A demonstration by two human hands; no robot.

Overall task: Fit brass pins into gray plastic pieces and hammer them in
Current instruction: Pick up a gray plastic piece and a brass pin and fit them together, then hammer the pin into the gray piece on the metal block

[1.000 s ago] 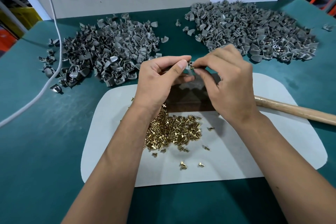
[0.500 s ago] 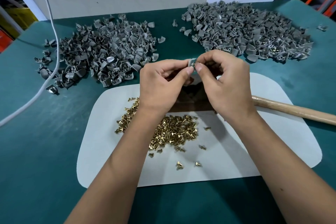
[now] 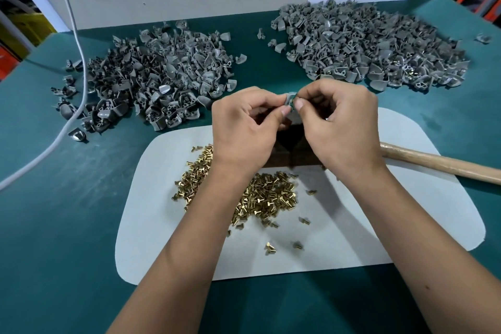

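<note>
Where thumbs meet, gray piece mostly hidden, pin unclear, both hands pinching.

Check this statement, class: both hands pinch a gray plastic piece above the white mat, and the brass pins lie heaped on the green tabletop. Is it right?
Not quite. The head view shows the left hand and right hand pinching the gray plastic piece, but the brass pins lie heaped on the white mat, not on the green tabletop.
</note>
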